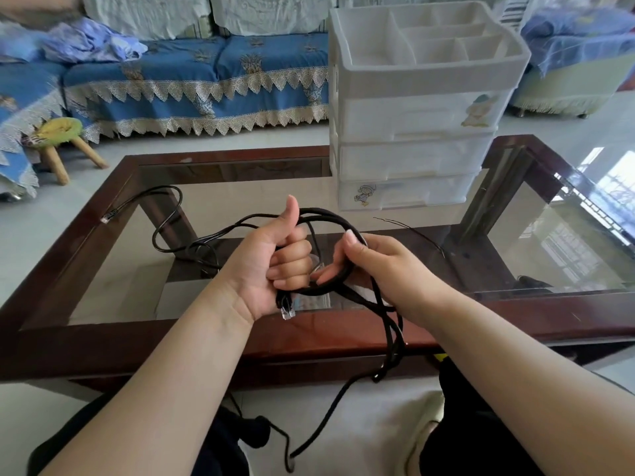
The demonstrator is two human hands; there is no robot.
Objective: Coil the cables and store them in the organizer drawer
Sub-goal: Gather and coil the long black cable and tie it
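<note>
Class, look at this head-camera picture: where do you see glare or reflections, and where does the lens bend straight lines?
Head view: daylight reflects as bright window shapes on the glass table at right; the wide lens bows the table's edges and leans the white organizer; both hands, left hand and right hand, and the black cable look sharp and evenly lit.

Two hands [275, 259], two black cables [165, 231], one three-drawer organizer [412, 115], one stool [62, 132].

Blue lace-trimmed sofa [192, 84] behind a glass-topped wooden table [220, 341] — pale tiled floor [44, 221], daylight.
</note>
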